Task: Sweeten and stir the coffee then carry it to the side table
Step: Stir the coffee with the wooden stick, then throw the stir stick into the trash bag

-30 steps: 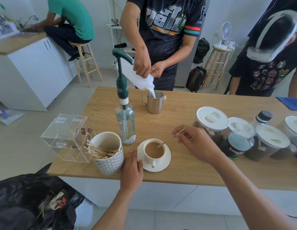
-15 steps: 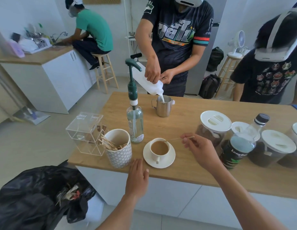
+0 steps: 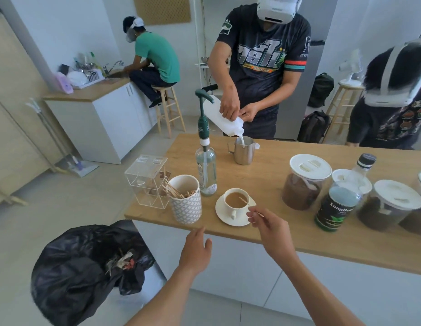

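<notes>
A white cup of milky coffee (image 3: 236, 200) stands on a white saucer (image 3: 222, 214) near the wooden counter's front edge. My right hand (image 3: 268, 225) pinches a thin wooden stir stick (image 3: 245, 203) whose far end lies over the cup. My left hand (image 3: 197, 249) hangs open below the counter edge, in front of the cup and touching nothing. A clear syrup bottle with a green pump (image 3: 206, 161) stands just behind and left of the cup.
A patterned cup of wooden sticks (image 3: 186, 203) and a clear acrylic box (image 3: 146, 182) sit left. Lidded jars (image 3: 305, 182) and a dark tin (image 3: 334, 209) stand right. A person (image 3: 263, 67) across pours milk into a steel jug (image 3: 244, 152). A black bin bag (image 3: 87, 267) sits below left.
My left hand left the saucer's side and dropped below the counter edge. My right hand lifted the stick out sideways, then brought it back close over the cup. The view pulled back.
</notes>
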The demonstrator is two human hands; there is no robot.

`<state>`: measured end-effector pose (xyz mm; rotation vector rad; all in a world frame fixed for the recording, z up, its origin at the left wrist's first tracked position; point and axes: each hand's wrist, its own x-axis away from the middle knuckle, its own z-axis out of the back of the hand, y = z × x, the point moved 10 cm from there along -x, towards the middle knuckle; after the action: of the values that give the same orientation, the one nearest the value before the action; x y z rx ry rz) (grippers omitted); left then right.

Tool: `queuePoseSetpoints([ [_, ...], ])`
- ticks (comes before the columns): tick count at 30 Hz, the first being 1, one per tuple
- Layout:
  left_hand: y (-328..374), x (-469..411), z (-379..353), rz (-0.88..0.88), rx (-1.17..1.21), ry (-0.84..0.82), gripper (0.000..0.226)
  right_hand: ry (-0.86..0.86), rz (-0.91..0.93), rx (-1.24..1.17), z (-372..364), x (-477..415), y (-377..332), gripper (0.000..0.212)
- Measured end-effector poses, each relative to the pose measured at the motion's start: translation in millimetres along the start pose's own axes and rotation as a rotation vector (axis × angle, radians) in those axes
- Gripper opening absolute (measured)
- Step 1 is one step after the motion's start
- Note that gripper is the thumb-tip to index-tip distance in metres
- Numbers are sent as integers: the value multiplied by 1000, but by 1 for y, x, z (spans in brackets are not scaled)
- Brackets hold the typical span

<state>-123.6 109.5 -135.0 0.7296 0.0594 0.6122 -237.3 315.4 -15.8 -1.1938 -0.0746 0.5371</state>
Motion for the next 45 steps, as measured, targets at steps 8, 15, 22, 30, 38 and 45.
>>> queuePoseSetpoints([
  [8, -24, 30, 57, -124, -57, 159, 47, -151, 87, 26, -57, 25, -38, 49],
  [15, -83, 50, 147, 2, -55, 354, 46, -396, 217, -19, -143, 36, -101, 63],
  [22, -144, 89, 219, 72, -68, 513, 41, -583, 274, -23, -256, 47, -135, 41],
  [30, -238, 105, 279, 185, -76, 594, 39, -785, -61, -227, -401, 66, -126, 21],
  [38, -351, 94, 299, 336, 5, 571, 39, -772, -443, -225, -526, 76, -96, 16],
  [45, -435, 74, 292, 451, 69, 481, 40, -734, -674, -129, -612, 79, -54, 16],
])
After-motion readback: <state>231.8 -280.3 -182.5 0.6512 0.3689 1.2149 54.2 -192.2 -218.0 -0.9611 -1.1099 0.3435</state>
